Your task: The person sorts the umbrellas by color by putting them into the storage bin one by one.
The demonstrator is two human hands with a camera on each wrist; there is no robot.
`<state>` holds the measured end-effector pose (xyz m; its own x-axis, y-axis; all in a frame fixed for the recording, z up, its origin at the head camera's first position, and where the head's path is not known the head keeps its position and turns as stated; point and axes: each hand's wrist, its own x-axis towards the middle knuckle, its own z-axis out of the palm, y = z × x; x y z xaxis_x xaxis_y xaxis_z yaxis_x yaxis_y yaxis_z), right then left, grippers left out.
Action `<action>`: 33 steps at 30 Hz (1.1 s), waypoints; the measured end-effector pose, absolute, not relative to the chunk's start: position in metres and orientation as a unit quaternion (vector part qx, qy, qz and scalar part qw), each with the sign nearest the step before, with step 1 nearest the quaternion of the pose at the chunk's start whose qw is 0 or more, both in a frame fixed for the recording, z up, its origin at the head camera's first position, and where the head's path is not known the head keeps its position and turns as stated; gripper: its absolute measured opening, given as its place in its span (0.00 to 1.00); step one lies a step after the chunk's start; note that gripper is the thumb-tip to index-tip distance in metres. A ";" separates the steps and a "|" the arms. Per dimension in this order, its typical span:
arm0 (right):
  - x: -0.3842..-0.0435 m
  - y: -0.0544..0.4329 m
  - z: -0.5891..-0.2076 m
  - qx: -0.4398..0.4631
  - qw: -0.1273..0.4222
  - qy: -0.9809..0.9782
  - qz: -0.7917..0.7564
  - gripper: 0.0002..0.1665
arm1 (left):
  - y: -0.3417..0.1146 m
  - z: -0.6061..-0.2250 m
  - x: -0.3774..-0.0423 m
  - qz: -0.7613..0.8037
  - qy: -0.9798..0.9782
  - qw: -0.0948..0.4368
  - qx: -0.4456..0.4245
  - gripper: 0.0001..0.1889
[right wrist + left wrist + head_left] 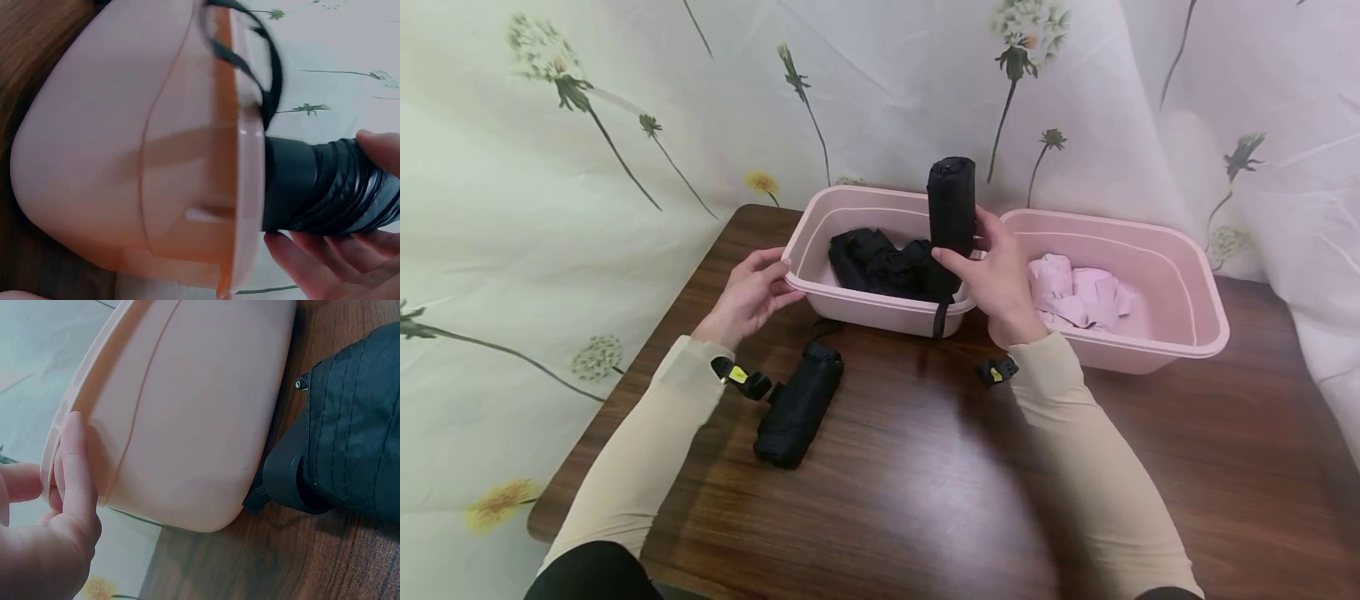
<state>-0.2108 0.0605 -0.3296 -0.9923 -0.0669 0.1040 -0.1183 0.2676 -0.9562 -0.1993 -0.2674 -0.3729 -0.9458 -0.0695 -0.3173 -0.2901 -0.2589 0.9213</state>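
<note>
My right hand (1000, 271) grips a folded black umbrella (952, 200) upright over the right end of the left pink bin (857, 302). In the right wrist view, the umbrella's handle (290, 184) is down by the bin's rim, and a black strap (275, 75) loops across that rim. The left hand (748, 296) pinches the same bin's left rim between thumb and fingers, seen closely in the left wrist view. Inside the bin lies a crumpled black cloth-like bundle (880, 262). Another folded black umbrella (799, 404) lies on the table below the left hand.
A second pink bin (1180, 333) stands at the right with folded pale pink cloth (1078, 292) inside. Both bins sit toward the back of the dark wooden table (895, 500). Behind hangs a dandelion-printed curtain (880, 92).
</note>
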 end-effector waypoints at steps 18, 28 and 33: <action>-0.210 0.062 -0.341 0.099 0.079 -0.841 0.525 0.27 | -0.266 -0.376 -0.203 0.767 0.619 0.076 -0.150 0.21; -0.203 0.062 -0.340 0.113 0.088 -0.836 0.529 0.24 | -0.267 -0.375 -0.204 0.764 0.623 0.077 -0.149 0.21; -0.196 0.060 -0.332 0.128 0.103 -0.839 0.519 0.23 | -0.267 -0.374 -0.203 0.758 0.630 0.080 -0.150 0.22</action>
<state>-0.1957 0.0596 -0.3315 -0.9457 -0.1075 0.3066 -0.3224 0.4279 -0.8444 -0.2034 -0.2674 -0.3738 -0.9421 -0.0679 -0.3284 -0.3105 -0.1932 0.9307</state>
